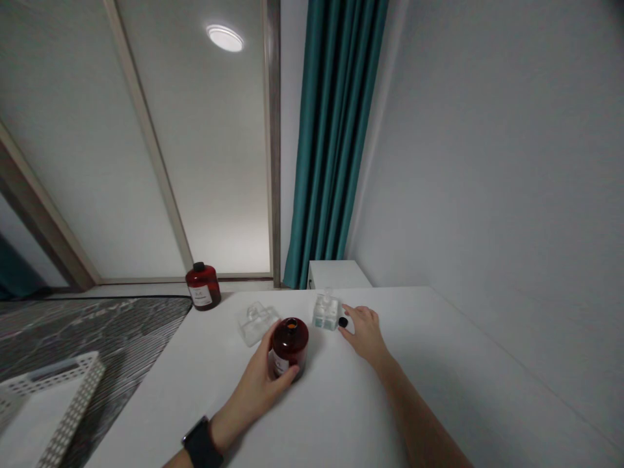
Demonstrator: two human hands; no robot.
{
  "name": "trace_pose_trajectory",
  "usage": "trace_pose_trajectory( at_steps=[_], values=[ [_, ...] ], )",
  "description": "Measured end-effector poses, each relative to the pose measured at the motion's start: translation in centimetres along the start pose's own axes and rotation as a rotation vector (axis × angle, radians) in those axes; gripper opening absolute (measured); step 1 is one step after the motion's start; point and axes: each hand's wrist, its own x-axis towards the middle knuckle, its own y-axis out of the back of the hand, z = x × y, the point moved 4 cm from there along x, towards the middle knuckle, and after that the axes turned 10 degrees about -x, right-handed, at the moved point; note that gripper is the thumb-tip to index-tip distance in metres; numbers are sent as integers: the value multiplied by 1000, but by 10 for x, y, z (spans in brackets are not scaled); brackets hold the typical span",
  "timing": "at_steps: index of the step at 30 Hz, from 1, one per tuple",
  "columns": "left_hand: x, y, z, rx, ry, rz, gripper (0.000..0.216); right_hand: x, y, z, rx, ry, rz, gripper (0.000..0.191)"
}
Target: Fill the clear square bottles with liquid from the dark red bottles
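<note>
The left hand (258, 383) grasps a dark red round bottle (290, 344) from the side, thumb in front and fingers behind it; a black wristwatch (202, 443) sits on that wrist. The bottle stands upright on the white table (439, 364), near its far edge, and its mouth is open (the glass is too dark to show how much is inside). The right hand (364, 333) lies loose and flat on the table, grasping nothing. Its fingertips are just beside a small black cap (342, 322); I cannot tell if they touch it. Next to the cap stands a small clear glass bottle with a pale blue label (325, 313), and left of it is a clear glass flask (257, 322), whose shape is hard to make out. Beyond the table stands a capped dark red bottle (203, 286). A white perforated basket (73, 396) is cut off at the lower left, its content hidden.
</note>
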Motion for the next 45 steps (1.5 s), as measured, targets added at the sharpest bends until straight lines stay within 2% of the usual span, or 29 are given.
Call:
trace_pose_trajectory(
  at_steps=[7,14,17,21,23,27,32,36,40,45],
  values=[
    [4,5,3,-47,27,-27,70,0,-5,-2,9,16,-46,47],
    [5,6,0,-123,55,-25,70,-1,14,-3,79,31,-28,30],
    [6,4,2,-144,73,-29,73,-2,27,-18,158,81,-20,16],
    [6,4,8,-136,56,-48,73,-5,44,-54,295,162,-10,9],
    [6,5,12,-117,35,-77,70,-6,53,-69,429,156,19,7],
    [4,12,18,-76,-7,-140,54,-8,62,-80,666,43,57,15],
    [2,20,17,-36,18,-151,52,-10,55,-81,1099,-195,-60,23],
    [0,23,13,-52,19,-155,52,-10,53,-90,1394,-303,-40,31],
    [1,27,13,-105,-42,-207,59,-10,51,-98,1489,-343,-14,35],
    [0,31,9,-80,-87,-214,55,-13,41,-100,1534,-447,5,35]
  ],
)
